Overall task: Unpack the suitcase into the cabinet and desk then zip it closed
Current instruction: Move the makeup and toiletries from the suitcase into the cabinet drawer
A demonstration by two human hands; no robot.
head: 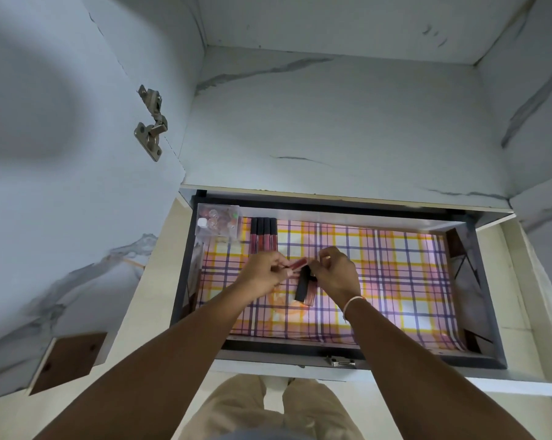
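Now lip-gloss tubes are being handled over an open cabinet drawer (487, 312).

Nearest, beige trousers (236, 408) are being seen at the bottom edge, with both forearms being stretched forward over the drawer's front rail, a pale band (352, 302) being worn at the right wrist. Over the plaid liner (395, 281), one red tube (298, 264) is being pinched at its end by the curled fingers of the left hand (263, 273), while a black-capped tube (303, 284) is being gripped by the bent fingers of the right hand (335, 273); the two hands are being held just beside each other. Farther back, four black-capped tubes (263, 235) are being kept side by side against the rear wall, beside a clear box (219, 222) of small items in the far left corner. Beyond, a marbled shelf (331, 122) and a door hinge (150, 122) are being shown.
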